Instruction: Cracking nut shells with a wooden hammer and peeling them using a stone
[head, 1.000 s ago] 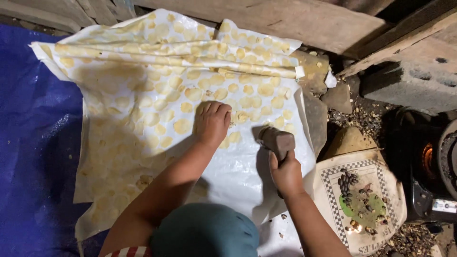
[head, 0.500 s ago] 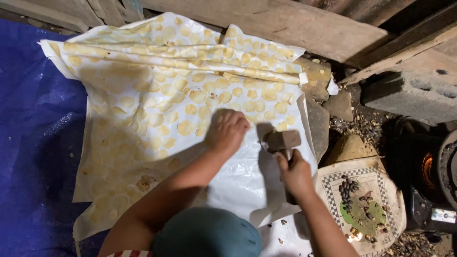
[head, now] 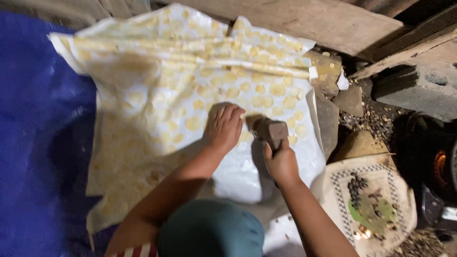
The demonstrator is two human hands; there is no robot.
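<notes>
A white plastic sheet [head: 238, 176] lies spread on the ground, dotted with several flat, round yellow discs [head: 278, 89]. My left hand [head: 225, 126] presses flat on the sheet, fingers together, over some discs near the middle. My right hand [head: 282, 164] grips the handle of a brown mallet [head: 270, 130], whose blocky head rests on or just above the sheet beside my left fingertips. A rolled fold of the sheet [head: 266, 69] runs across the far side.
A blue tarp [head: 38, 143] lies under the sheet at left. Wooden planks [head: 304, 19] and a concrete block [head: 419, 90] line the far side. At right sit stones [head: 350, 100], a sack with dark seeds [head: 359, 188] and a glowing stove [head: 440, 166].
The mallet head has come down and moved left, close to my left fingers. My left hand shifted slightly on the sheet. The view drifted and blurred.
</notes>
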